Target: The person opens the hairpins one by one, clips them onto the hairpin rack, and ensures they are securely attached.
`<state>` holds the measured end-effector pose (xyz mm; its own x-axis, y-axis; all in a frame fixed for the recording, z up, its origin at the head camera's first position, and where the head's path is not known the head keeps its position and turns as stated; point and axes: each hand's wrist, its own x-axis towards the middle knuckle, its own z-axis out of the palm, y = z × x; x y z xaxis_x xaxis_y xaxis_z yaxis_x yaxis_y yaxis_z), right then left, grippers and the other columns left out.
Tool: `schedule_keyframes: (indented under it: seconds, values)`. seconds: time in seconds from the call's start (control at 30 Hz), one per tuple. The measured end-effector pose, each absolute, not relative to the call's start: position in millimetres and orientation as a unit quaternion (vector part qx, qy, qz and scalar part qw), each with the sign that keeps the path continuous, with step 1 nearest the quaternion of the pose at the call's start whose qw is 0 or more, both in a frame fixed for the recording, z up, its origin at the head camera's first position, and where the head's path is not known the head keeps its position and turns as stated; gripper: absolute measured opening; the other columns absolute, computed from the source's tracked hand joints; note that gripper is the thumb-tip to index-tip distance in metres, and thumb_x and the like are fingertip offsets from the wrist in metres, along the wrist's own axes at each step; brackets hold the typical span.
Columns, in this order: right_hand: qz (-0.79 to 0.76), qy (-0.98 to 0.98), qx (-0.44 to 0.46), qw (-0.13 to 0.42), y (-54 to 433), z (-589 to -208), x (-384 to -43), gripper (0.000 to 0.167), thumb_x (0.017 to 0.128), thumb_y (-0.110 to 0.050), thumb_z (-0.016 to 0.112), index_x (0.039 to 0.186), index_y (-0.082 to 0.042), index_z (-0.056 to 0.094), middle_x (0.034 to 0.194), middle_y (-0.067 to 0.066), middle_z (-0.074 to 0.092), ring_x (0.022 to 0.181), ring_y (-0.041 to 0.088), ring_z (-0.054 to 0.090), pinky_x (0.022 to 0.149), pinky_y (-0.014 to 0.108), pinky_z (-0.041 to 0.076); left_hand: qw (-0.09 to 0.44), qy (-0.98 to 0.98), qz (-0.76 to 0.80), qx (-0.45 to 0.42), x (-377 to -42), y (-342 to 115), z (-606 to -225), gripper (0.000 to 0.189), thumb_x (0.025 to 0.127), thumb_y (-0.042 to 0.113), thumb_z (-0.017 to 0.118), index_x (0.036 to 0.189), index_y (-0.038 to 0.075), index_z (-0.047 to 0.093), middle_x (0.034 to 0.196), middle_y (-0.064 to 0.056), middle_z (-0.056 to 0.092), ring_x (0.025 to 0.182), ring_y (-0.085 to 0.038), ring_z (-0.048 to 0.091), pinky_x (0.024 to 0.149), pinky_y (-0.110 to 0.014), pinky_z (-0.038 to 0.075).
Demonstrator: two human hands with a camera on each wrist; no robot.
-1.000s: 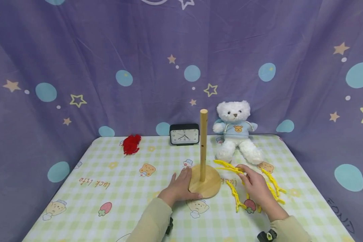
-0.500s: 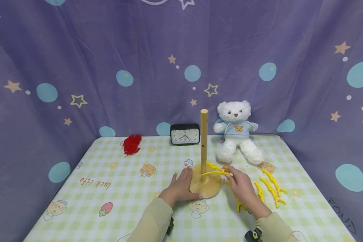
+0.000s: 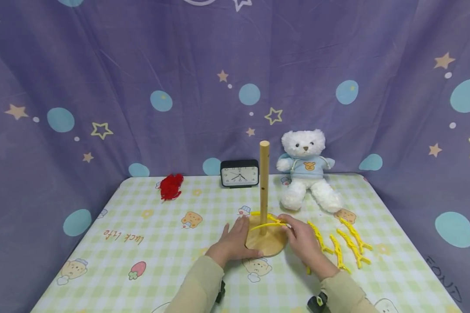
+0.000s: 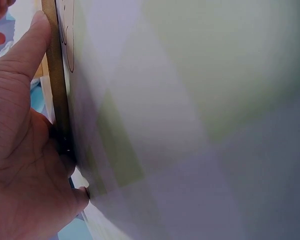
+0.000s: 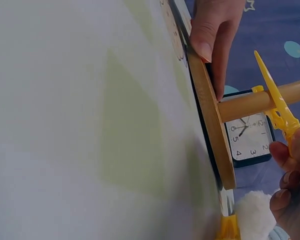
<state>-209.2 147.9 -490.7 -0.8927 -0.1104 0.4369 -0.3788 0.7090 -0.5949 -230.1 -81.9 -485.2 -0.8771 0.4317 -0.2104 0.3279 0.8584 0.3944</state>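
My right grip (image 3: 303, 243) pinches a yellow branch (image 5: 278, 100) at the wooden post (image 3: 264, 187).
Prongs sit either side of the post, low above the round base (image 3: 270, 248); my left grip (image 3: 233, 243) is spread against the base rim. Risks: a twist could snag a prong on the post; slack left fingers might let the base slide or tip; a wide swing right could scatter the spare branches (image 3: 354, 248) just beside. Bear (image 3: 307, 168) and clock (image 3: 240, 175) crowd the far edge; most room seems left on the tabletop (image 3: 164, 261), short of the red pile (image 3: 170, 187).
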Motion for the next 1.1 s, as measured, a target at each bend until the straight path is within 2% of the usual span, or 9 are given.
schedule_keyframes:
  seconds: [0.23,0.4,0.53,0.63,0.73,0.97,1.1]
  values:
    - [0.378,-0.894,0.159,0.178,142.0,-493.4,-210.2,0.029,0.090,-0.001,0.068,0.118,-0.008,0.068,0.116,0.007,0.069,0.104,0.025,0.065,0.085,0.045,0.053,0.151,0.953,0.178,0.192,-231.8,-80.8,-487.2,0.115,0.077,0.068,0.067,0.156,0.005,0.013,0.163,-0.013,0.009,0.149,-0.025,0.008,0.118,-0.052,0.005]
    - [0.383,-0.895,0.158,0.164,140.4,-493.9,-208.4,0.029,0.091,-0.002,0.066,0.120,-0.008,0.067,0.118,0.005,0.068,0.100,0.020,0.064,0.081,0.041,0.053,0.153,0.953,0.180,0.189,-232.1,-79.5,-488.0,0.115,0.077,0.069,0.067,0.157,0.006,0.013,0.163,-0.012,0.010,0.149,-0.024,0.008,0.118,-0.052,0.005]
    - [0.387,-0.896,0.160,0.150,143.6,-493.9,-207.0,0.030,0.092,-0.001,0.064,0.121,-0.008,0.064,0.116,0.004,0.067,0.084,0.012,0.059,0.074,0.034,0.050,0.153,0.953,0.179,0.191,-231.7,-80.0,-487.6,0.115,0.077,0.067,0.068,0.156,0.003,0.013,0.163,-0.013,0.010,0.149,-0.025,0.009,0.118,-0.052,0.005]
    - [0.388,-0.897,0.169,0.129,146.8,-492.5,-206.5,0.030,0.094,-0.003,0.063,0.123,-0.008,0.062,0.110,0.002,0.066,0.069,0.006,0.049,0.065,0.028,0.046,0.152,0.953,0.177,0.191,-231.4,-81.1,-485.5,0.115,0.078,0.065,0.068,0.155,0.001,0.012,0.162,-0.014,0.010,0.149,-0.026,0.009,0.118,-0.053,0.005]
    - [0.386,-0.898,0.182,0.109,150.0,-489.8,-205.7,0.032,0.095,-0.005,0.062,0.127,-0.007,0.060,0.108,0.002,0.064,0.063,0.004,0.044,0.060,0.026,0.042,0.151,0.953,0.180,0.192,-231.1,-81.4,-483.7,0.115,0.078,0.064,0.069,0.155,0.001,0.012,0.162,-0.015,0.011,0.149,-0.027,0.010,0.118,-0.053,0.005]
    - [0.382,-0.902,0.179,0.092,159.6,-484.1,-202.7,0.045,0.094,-0.014,0.066,0.137,-0.010,0.053,0.128,0.006,0.060,0.077,0.006,0.055,0.063,0.026,0.047,0.153,0.952,0.185,0.189,-229.5,-79.8,-483.1,0.115,0.078,0.065,0.069,0.155,0.002,0.013,0.162,-0.015,0.011,0.149,-0.027,0.010,0.118,-0.052,0.005]
    - [0.389,-0.902,0.165,0.086,169.9,-480.7,-199.7,0.048,0.096,-0.018,0.064,0.140,-0.012,0.049,0.132,0.007,0.058,0.082,0.009,0.056,0.063,0.027,0.047,0.159,0.952,0.188,0.182,-229.3,-79.4,-482.3,0.116,0.077,0.066,0.070,0.156,0.003,0.012,0.162,-0.014,0.011,0.149,-0.026,0.009,0.118,-0.051,0.004]
